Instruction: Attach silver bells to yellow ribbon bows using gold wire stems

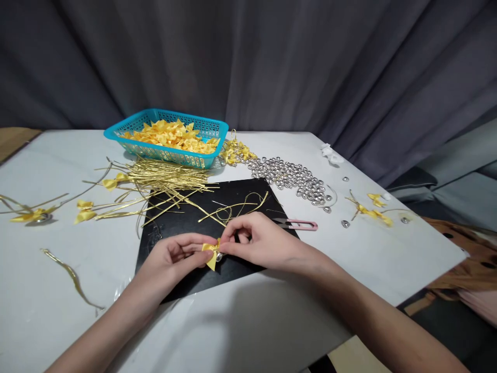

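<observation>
A small yellow ribbon bow is held over the black board between my two hands. My left hand pinches its left side between thumb and fingers. At the bow's right edge, the thumb and forefinger of my right hand are pressed together. A shiny silver piece, like a small bell, shows just under the right fingertips. Whether the right fingers also grip a thin thread or tie is too small to tell. Behind my hands, loose gold twist ties curl on the board.
A turquoise basket holds many yellow bows, with a pile of gold ties before it. Several silver bell-like pieces lie scattered to the right. Pink-handled thread snips rest by the board's right edge. Bows with ties lie farther right.
</observation>
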Demonstrator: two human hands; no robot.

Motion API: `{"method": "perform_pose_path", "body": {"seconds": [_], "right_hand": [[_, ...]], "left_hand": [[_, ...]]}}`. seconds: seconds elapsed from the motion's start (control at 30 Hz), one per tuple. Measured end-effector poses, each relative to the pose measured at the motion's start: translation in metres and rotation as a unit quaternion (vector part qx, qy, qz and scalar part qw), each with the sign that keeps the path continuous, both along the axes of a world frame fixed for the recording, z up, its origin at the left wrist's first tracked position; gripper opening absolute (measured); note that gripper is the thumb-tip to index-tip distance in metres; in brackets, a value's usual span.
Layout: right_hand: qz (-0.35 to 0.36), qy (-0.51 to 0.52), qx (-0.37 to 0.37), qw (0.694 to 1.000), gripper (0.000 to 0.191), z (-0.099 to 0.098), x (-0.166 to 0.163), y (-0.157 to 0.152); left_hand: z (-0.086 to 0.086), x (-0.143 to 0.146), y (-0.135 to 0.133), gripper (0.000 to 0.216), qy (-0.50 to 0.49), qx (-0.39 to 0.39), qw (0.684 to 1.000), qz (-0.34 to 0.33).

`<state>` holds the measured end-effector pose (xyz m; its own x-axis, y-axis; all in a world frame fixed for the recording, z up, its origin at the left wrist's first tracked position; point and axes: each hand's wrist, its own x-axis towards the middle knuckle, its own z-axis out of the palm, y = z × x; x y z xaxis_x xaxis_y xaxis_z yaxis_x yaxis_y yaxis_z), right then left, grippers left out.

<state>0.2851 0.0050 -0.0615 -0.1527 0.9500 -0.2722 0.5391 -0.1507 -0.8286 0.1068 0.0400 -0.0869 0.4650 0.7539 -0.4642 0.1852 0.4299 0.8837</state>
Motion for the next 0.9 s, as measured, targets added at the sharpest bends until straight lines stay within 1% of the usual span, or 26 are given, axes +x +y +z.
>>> {"method": "perform_pose_path", "body": {"seconds": [0.1, 0.27, 0.33, 0.47, 0.6, 0.77, 0.9], "right_hand": [[0.013, -0.007, 0.017, 1.000, 0.012, 0.000, 0.001, -0.001], [0.031, -0.009, 0.052, 0.998, 0.010, -0.002, 0.000, -0.006], [0.036, -0.016, 0.060, 0.997, 0.010, -0.002, 0.000, -0.007], [0.033, -0.023, 0.048, 0.998, 0.010, -0.002, -0.002, -0.007], [0.025, -0.037, 0.055, 0.998, 0.008, -0.001, -0.005, -0.008], [0.037, -0.053, 0.071, 0.995, 0.006, -0.002, -0.006, -0.009], [0.048, -0.050, 0.084, 0.994, 0.008, -0.002, -0.005, -0.009]], "left_hand": [[0.003, 0.001, 0.000, 0.024, 0.001, 0.000, 1.000, -0.010], [0.006, 0.002, -0.001, 0.019, 0.009, 0.030, 0.999, -0.029], [0.005, 0.002, -0.002, 0.018, 0.010, 0.051, 0.998, -0.040], [-0.002, 0.000, -0.003, 0.018, 0.012, 0.082, 0.995, -0.050], [-0.004, 0.001, -0.002, 0.019, 0.013, 0.075, 0.996, -0.056], [-0.003, 0.002, -0.002, 0.022, 0.025, 0.078, 0.995, -0.060], [-0.009, -0.001, -0.001, 0.025, 0.006, 0.076, 0.996, -0.056]]}}
